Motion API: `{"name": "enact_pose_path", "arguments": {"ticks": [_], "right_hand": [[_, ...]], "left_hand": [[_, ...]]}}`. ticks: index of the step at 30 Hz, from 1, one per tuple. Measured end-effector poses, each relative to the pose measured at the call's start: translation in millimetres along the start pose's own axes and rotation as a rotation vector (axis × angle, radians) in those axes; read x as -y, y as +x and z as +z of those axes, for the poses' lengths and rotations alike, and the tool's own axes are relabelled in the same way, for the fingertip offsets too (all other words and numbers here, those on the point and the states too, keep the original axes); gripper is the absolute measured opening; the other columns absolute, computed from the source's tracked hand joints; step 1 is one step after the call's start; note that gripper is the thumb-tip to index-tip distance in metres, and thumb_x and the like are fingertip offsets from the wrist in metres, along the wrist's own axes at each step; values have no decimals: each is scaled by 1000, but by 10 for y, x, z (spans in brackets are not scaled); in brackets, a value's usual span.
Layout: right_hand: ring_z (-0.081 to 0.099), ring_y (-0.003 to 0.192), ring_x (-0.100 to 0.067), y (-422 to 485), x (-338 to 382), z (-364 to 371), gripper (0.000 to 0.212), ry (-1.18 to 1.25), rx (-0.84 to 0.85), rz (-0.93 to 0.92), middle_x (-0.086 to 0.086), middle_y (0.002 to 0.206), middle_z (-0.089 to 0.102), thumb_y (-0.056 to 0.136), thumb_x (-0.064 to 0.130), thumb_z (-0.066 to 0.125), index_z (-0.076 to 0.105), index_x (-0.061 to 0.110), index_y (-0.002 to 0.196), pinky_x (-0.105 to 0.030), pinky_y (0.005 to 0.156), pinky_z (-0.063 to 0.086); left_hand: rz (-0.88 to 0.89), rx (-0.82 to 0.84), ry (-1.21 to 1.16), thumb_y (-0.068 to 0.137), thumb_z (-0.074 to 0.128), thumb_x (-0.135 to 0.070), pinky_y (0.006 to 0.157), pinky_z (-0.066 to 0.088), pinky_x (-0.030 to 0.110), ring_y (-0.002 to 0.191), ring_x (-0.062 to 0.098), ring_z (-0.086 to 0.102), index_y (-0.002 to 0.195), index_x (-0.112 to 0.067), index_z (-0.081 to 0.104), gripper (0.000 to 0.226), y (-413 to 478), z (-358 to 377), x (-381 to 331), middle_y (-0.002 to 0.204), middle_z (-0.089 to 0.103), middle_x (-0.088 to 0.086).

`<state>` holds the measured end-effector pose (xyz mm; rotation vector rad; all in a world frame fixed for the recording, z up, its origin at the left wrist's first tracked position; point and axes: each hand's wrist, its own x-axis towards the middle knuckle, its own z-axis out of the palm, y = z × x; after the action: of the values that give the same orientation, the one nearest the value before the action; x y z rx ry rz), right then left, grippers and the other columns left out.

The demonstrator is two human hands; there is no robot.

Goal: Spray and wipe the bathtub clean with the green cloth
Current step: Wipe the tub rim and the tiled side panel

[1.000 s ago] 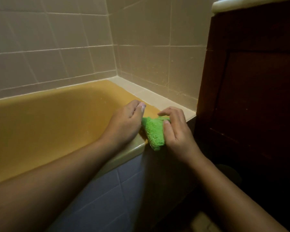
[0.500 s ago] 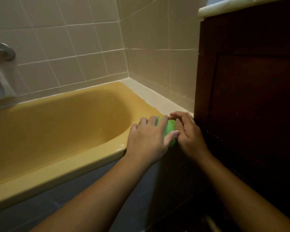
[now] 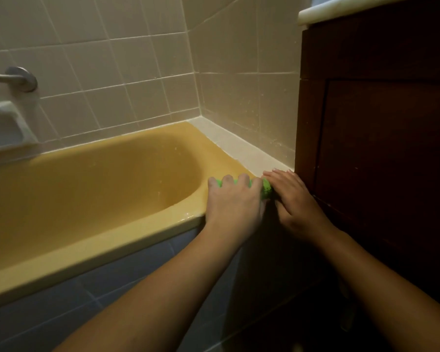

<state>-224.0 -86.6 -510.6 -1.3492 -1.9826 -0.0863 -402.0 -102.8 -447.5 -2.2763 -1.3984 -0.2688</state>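
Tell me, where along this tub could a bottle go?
Bare: the pale ledge between bathtub and end-wall tiles, and the front rim left of the left hand. Crowded: the near corner by the dark cabinet, where the right hand meets it on the green cloth.
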Motion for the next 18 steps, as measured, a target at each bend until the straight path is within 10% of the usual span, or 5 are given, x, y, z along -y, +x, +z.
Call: {"name": "enact_pose_path", "arguments": {"ticks": [18], "right_hand": [[40, 147, -24, 128, 133, 77, 58, -217, 50, -147, -8, 155, 51, 105, 38, 28, 49, 12, 152, -37, 125, 11]], "left_hand": [[-184, -133, 65, 97, 50, -53, 106, 28, 73, 105, 30, 58, 114, -24, 59, 35, -669, 40, 485, 106, 62, 0]]}}
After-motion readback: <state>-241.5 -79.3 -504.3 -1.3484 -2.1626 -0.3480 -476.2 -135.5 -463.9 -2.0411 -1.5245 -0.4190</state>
